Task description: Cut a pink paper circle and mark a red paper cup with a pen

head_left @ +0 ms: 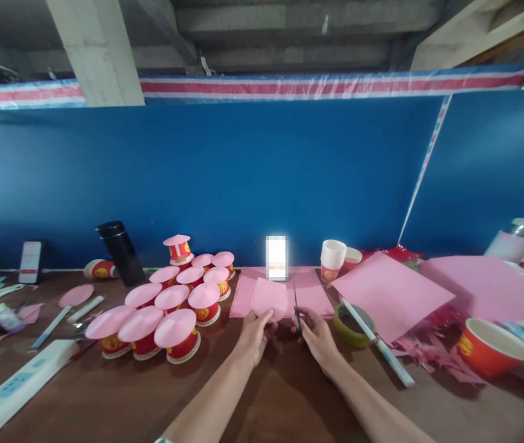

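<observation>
My left hand (257,335) pinches the lower edge of a piece of pink paper (270,296) that bears a round outline. In my right hand (313,335) is a pair of dark scissors (297,315), its blades pointing up and away from me. The scissors are just right of the paper; whether the blades touch it I cannot tell. Beneath and behind lie flat pink sheets (316,296). A phone with a bright, blurred screen (277,257) stands upright behind them. A roll of green tape (355,335) is close to the right hand.
At left stand several red paper cups with pink discs on top (176,332), a black flask (121,252) and a white power strip (17,387). To the right are a knife-like white stick (382,351), large pink sheets (393,295), paper scraps (437,357) and a red bowl (488,357).
</observation>
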`<action>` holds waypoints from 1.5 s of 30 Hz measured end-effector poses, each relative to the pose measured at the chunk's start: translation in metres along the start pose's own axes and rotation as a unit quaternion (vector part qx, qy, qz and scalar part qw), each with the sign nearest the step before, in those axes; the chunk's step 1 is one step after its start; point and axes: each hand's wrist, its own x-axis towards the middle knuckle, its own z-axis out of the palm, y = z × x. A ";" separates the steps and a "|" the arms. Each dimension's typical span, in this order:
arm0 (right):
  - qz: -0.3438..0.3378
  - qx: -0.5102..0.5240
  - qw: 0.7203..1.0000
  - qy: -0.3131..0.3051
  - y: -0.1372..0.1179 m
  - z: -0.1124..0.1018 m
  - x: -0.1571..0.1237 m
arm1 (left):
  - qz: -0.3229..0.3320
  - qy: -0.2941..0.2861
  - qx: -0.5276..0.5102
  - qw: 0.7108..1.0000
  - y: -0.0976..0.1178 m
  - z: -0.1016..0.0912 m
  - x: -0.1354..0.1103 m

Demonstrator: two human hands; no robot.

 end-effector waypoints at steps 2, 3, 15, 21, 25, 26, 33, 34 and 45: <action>-0.004 -0.001 1.000 -0.003 0.000 0.000 0.000 | 0.010 0.006 -0.003 1.000 0.000 0.001 0.001; -0.005 -0.002 1.000 -0.004 0.000 0.000 0.000 | 0.016 0.005 -0.004 1.000 -0.002 0.001 0.002; -0.001 0.020 1.000 -0.005 -0.006 0.002 -0.002 | 0.078 -0.084 0.091 0.989 -0.016 -0.011 0.000; 0.004 0.020 1.000 -0.005 -0.010 0.002 -0.004 | 0.062 -0.084 0.088 0.991 -0.014 -0.011 0.001; 0.003 0.014 1.000 -0.008 -0.006 0.001 -0.002 | 0.054 -0.068 0.079 0.993 -0.015 -0.012 0.004; 0.003 0.013 1.000 -0.008 -0.004 0.000 -0.002 | 0.051 -0.064 0.081 0.993 -0.015 -0.012 0.005; -0.007 0.009 1.000 -0.013 0.004 -0.001 0.000 | 0.054 -0.042 0.086 0.994 -0.016 -0.010 0.006; -0.006 0.007 1.000 -0.012 0.004 -0.001 0.000 | 0.052 -0.045 0.085 0.994 -0.016 -0.010 0.005; -0.006 0.007 1.000 -0.015 0.001 -0.001 -0.002 | 0.059 -0.048 0.072 0.994 -0.018 -0.011 0.006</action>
